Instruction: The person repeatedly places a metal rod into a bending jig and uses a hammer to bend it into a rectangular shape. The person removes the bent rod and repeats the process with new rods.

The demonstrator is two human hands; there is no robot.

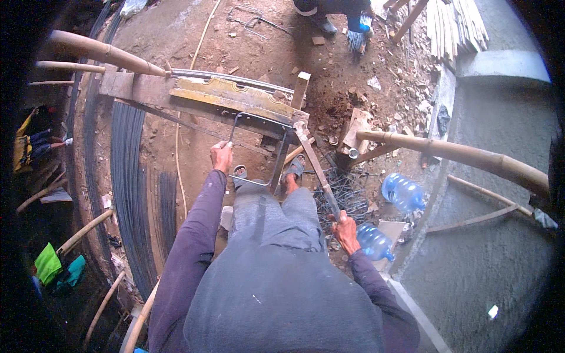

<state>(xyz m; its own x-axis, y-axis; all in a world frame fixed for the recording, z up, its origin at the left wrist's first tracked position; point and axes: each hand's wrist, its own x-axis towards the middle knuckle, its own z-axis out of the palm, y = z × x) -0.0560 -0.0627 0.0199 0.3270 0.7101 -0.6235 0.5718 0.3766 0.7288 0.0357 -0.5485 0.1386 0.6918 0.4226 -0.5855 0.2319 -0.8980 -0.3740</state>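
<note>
Dark shirt (282,294) cloth is filling six o'clock. At ten o'clock, the left hand (221,156) is pinching a bent rod (259,119) between thumb and fingers; the rod is forming a roughly rectangular loop toward eleven o'clock. At four o'clock, the right hand (346,230) is curling into a fist around the near end of a lever (321,175), which is slanting away toward one o'clock, its head lying by the loop's far corner. Whether head and rod are touching, I cannot tell. Farther out, a beam (141,88) is running from ten o'clock toward twelve, bearing a yellow plank (232,94). At three o'clock, a dark metal heap (347,200) is lying near two blue jugs (403,192). Long bars (126,170) are stretching along nine o'clock. Near twelve, another person's boot (323,25) is resting on the dirt (276,53).
</note>
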